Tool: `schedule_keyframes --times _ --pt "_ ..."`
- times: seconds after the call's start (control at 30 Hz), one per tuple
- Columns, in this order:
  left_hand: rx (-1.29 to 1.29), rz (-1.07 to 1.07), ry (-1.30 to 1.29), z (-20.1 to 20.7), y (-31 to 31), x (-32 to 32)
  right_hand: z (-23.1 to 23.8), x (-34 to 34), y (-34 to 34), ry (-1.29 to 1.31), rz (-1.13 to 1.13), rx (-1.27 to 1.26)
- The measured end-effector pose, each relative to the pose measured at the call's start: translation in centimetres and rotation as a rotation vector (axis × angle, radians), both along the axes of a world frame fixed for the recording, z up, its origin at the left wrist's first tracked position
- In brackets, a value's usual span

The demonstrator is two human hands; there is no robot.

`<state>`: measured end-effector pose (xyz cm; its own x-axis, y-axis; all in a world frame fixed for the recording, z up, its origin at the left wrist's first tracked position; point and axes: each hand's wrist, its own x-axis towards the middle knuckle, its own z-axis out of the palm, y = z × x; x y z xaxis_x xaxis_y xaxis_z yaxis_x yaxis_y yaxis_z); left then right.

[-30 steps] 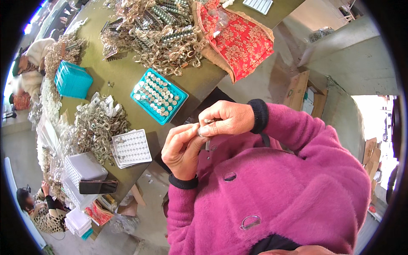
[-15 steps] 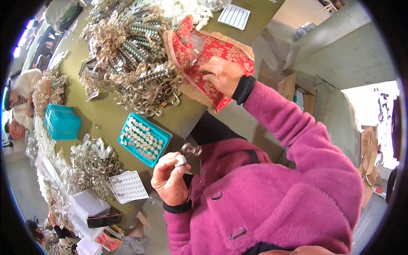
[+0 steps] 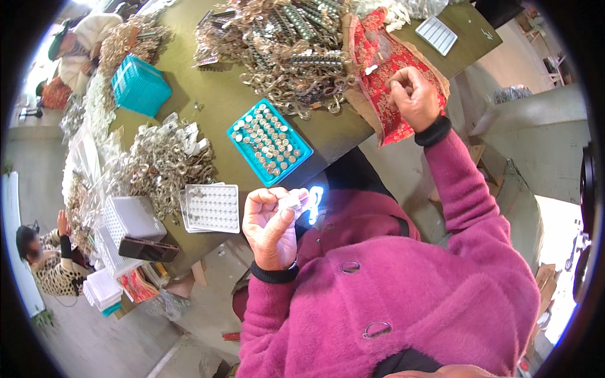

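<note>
My left hand [image 3: 270, 233] is closed in a pinch, in front of my chest. It holds a small string light [image 3: 315, 203] by its white case [image 3: 292, 202]; the strand glows bright white-blue. Over a red patterned cloth [image 3: 406, 57] on the table's right part is my right hand [image 3: 414, 97], fingers curled together; what they hold, if anything, is hidden. A small white piece [image 3: 372, 68] lies on the cloth near those fingers. Between my hands stands a turquoise tray [image 3: 305, 150] with rows of silver round button cells [image 3: 268, 140].
Tangled wire strands [image 3: 290, 53] are heaped behind the tray, another pile [image 3: 167, 151] at left. White slotted trays [image 3: 211, 206], a phone [image 3: 149, 249] and stacked turquoise trays [image 3: 140, 85] share the table [image 3: 208, 123]. Other people [image 3: 57, 268] sit along its far left side.
The strand in my left hand was unlit and now glows. My right hand's fingers have drawn together and lifted slightly off the cloth. The whole view has turned, shifting the table rightward.
</note>
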<state>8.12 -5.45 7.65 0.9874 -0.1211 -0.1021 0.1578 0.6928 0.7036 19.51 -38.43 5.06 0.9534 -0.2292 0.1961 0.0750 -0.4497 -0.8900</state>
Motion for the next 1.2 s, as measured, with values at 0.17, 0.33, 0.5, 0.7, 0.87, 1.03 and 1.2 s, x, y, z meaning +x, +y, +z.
schedule_keyframes --times 0.17,0.33,0.5,0.7,0.87,1.03,1.2 --pt "-0.133 -0.001 0.039 -0.2 1.1 -0.4 3.7 -4.5 6.3 -0.076 0.295 0.12" --pt "-0.102 0.043 0.082 -0.2 1.7 -1.8 6.4 -7.3 12.7 -0.207 0.696 0.034" --pt "-0.041 0.025 0.079 -0.1 2.9 -2.8 7.1 -8.0 15.6 -0.243 0.796 -0.011" --pt "-0.021 0.025 0.058 -0.4 3.3 -3.6 6.9 -8.2 17.3 -0.359 0.814 -0.014" --pt "-0.04 0.036 0.073 0.0 3.6 -4.3 6.4 -8.9 17.6 -0.273 0.848 -0.078" --pt "0.54 0.036 -0.248 0.9 3.7 -4.5 6.3 -9.1 17.3 -0.209 0.901 -0.21" --pt "0.58 -0.024 -0.323 1.7 4.1 -5.2 7.6 -9.2 16.8 -0.082 0.972 -0.102"
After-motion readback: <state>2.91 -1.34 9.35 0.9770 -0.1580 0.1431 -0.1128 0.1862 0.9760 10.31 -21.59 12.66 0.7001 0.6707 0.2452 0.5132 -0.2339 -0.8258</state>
